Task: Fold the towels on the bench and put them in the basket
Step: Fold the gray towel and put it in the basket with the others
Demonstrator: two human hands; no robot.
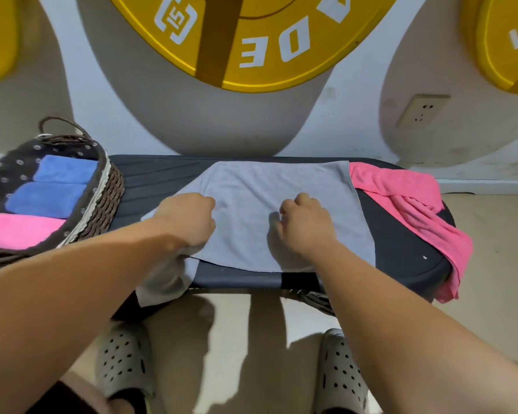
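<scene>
Towel (281,186), grey, flat across the tabletop (162,177), near-left corner drooping off the edge; I judge it light and limp, best pinched at the corners. Left hand (189,218) and right hand (304,227) sit on it, fingers curled; pinching or not, I cannot tell.

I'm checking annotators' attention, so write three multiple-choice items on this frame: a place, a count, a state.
1. Where is the loose pink towel? A on the floor; B at the right end of the bench; C on the wall.
2. How many folded towels lie in the basket? A one; B three; C five.
3. The grey towel is: A rolled up; B spread out; C heaped.
Key: B, it drapes over the bench edge; B, two blue towels and one folded pink towel; B, it lies open under the left hand and right hand.
</scene>
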